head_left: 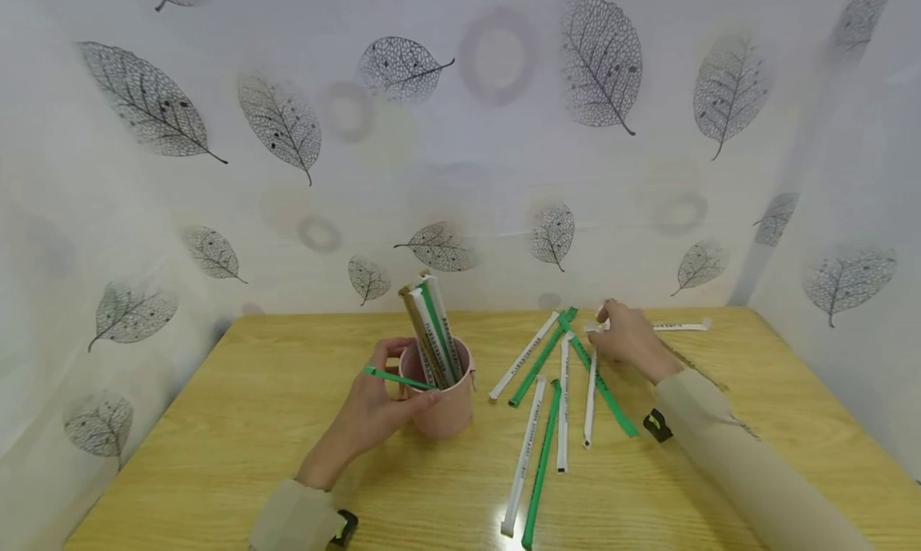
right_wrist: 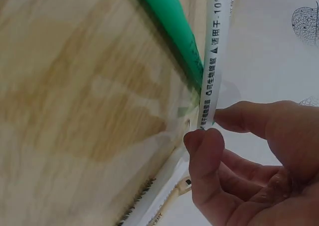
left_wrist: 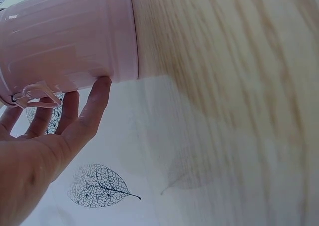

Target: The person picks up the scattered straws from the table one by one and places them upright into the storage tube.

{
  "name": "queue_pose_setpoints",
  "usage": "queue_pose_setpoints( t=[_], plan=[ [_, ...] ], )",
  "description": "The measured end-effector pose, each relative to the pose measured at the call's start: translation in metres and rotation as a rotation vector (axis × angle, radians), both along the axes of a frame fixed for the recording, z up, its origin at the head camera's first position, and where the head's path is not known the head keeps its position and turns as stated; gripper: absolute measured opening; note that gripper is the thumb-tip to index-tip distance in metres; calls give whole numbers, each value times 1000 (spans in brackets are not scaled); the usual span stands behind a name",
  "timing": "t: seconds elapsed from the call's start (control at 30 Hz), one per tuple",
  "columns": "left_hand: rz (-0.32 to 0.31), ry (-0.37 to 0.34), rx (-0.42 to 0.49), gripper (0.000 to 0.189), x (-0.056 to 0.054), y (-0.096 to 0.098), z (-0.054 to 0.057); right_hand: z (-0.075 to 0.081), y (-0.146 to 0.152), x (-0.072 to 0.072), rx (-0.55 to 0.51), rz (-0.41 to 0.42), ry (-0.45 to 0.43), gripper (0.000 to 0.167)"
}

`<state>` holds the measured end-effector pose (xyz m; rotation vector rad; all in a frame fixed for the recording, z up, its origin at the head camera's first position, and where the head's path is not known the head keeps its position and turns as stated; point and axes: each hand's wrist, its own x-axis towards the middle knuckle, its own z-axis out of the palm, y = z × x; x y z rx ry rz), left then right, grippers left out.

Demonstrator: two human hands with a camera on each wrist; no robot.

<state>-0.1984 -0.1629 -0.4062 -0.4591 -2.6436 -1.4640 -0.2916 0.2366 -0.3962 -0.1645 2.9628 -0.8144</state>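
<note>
My left hand grips a pink bucket-shaped cup, its thumb near the rim and fingers round the far side. In the left wrist view the fingertips touch the cup's wall by a small pink handle. Several wrapped straws, white, green and brown, stand tilted in the cup. One green straw slants low across the rim and over the left hand. At the right, my right hand pinches the end of a white printed straw between thumb and fingertips. A green straw lies beside it.
Several white and green straws lie spread on the wooden table, among them a white straw and a green straw in front. Beyond the right hand are another white straw and a brown straw. A leaf-print curtain stands behind.
</note>
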Motion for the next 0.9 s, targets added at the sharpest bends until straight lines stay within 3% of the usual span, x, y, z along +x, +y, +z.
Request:
queue_pose_setpoints(
  t=[0.43,0.63,0.77,0.9],
  plan=[
    [-3,-1,19,73,1,0,0,-3,1,-5,-108,-47,6,53],
    [-6,10,13,73,1,0,0,-1,3,-1,-237,-56,70,50],
    [-11,22,12,73,1,0,0,8,2,4,-323,-79,145,45],
    [-16,27,18,72,1,0,1,20,-3,11,-465,-115,146,45]
  ],
)
